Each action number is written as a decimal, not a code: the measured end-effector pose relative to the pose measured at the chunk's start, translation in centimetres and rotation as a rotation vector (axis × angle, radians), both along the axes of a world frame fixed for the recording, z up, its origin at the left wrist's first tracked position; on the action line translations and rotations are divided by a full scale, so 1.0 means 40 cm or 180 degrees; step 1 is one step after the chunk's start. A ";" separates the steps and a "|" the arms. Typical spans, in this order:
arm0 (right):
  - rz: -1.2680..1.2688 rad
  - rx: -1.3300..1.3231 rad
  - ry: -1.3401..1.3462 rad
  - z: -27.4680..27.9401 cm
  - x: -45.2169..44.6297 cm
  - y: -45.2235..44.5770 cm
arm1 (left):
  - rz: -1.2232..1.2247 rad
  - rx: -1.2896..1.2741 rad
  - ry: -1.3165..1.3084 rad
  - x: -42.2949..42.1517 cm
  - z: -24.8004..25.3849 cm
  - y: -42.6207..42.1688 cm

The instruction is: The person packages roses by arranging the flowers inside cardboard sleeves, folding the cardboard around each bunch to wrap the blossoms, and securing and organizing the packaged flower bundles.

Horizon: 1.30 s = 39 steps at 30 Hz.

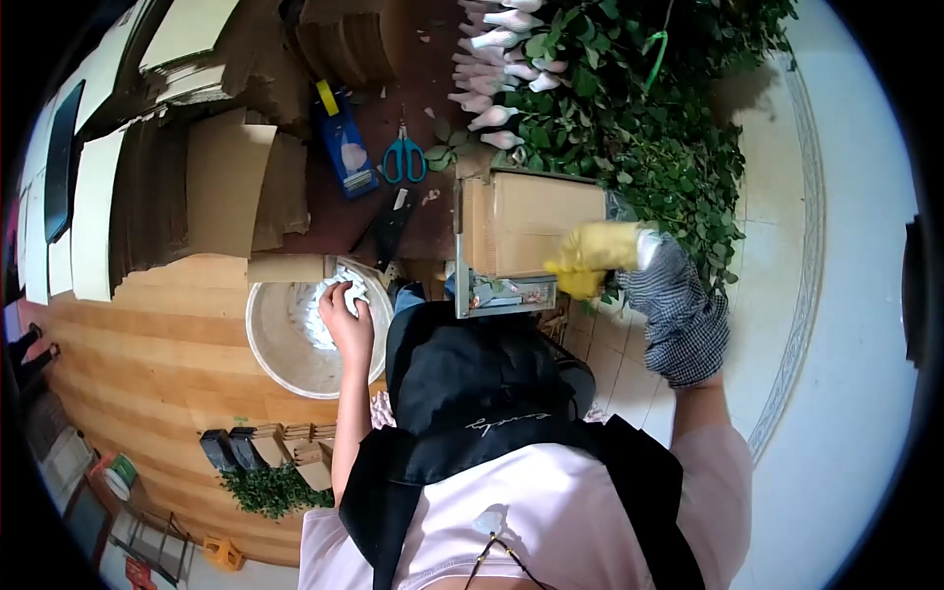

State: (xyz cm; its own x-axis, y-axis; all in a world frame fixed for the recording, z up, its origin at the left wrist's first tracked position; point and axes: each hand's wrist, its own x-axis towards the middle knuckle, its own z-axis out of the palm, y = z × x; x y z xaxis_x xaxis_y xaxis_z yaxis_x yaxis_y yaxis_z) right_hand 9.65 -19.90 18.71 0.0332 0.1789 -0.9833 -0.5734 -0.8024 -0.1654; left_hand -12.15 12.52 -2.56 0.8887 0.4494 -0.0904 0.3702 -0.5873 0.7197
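Observation:
My bare left hand (349,323) reaches into a round white bucket (270,344), its fingers curled over small white pieces (320,329). Those pieces look soft and tube-like, though their exact kind is unclear. On the other side, my right hand (592,258) wears a yellow rubber glove and a checked sleeve cover (678,315). Its fingers are bent together beside a cardboard-lined metal frame (459,231); whatever they hold is hidden. Flat brown cardboard (546,221) lies in the frame. Just beyond are leafy rose stems (678,167), their pinkish buds (497,116) in netting.
Stacked cardboard sheets (231,182) cover the table's left part. Teal-handled scissors (404,157), a blue tool with a yellow end (344,147) and a black strap-like item (391,231) lie near the frame. Black-wrapped bundles with greenery (265,487) rest on the floor.

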 end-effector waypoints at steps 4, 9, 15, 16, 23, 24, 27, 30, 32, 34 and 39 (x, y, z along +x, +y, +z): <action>-0.0282 0.2547 -0.2149 -0.055 0.053 0.274 | -0.0024 -0.0158 0.0060 0.007 0.009 0.026; 0.1169 0.0174 -0.2360 -0.269 0.235 0.601 | -0.0197 -0.0296 -0.0374 0.113 0.094 0.018; -0.0308 0.2270 -0.2957 -0.247 -0.029 0.485 | 0.0245 -0.2382 -0.0388 0.209 0.084 0.076; -0.0141 0.2045 -0.2794 -0.235 -0.119 0.444 | 0.0076 -0.2835 -0.0237 0.237 0.077 0.092; -0.0671 0.1824 -0.2221 -0.345 -0.312 0.397 | -0.0396 -0.2599 0.0374 0.394 0.051 0.070; -0.0768 0.1770 -0.2382 -0.274 -0.286 0.412 | -0.0196 -0.2457 0.0517 0.414 0.056 0.058; -0.0377 0.1866 -0.3748 -0.189 -0.253 0.406 | 0.0007 -0.3751 0.1223 0.445 0.056 0.061; 0.0712 0.1099 -0.4768 -0.144 -0.280 0.336 | -0.0513 -0.3817 0.1936 0.433 0.059 0.018; 0.0464 0.1468 -0.4363 -0.147 -0.301 0.263 | -0.0275 -0.3893 0.1705 0.395 0.088 -0.052; -0.0209 0.2124 -0.4121 -0.101 -0.313 0.175 | -0.0181 -0.3631 0.0948 0.394 0.241 -0.135; -0.2203 0.1924 -0.4059 0.001 -0.324 -0.104 | -0.1099 -0.2681 -0.1153 0.522 0.514 -0.440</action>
